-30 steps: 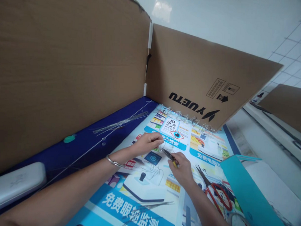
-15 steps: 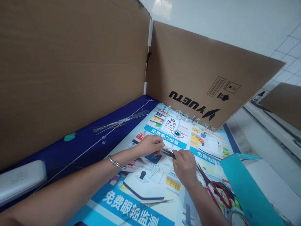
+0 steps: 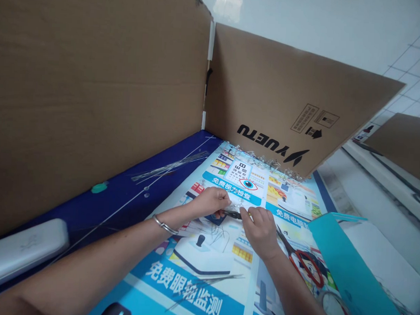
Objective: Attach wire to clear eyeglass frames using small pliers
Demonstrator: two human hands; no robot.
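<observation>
"What's on the upright brown cardboard panel (image 3: pixel 302 87)?"

"YUETU in black, upside down, and an arrow sign (image 3: pixel 314 133); the boxed print is too small."

"And the flat blue-and-white printed sheet (image 3: pixel 250 287)?"

"免费视力检查; 免费电脑, its end unclear; 免费眼…监测; and an eye chart (image 3: pixel 239 171) of E shapes."

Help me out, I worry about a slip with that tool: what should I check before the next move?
1. Pliers gripped by the right hand: ok.
2. Left hand well clear of the pliers' tips: not ok, they sit right at its fingertips.
3. Workpiece secure at those fingertips: cannot tell, too small and partly hidden.
4. Scissors well away from the right hand: not ok, the blades lie close beside it.
5. Far wire bundle apart from both hands: ok.
</observation>
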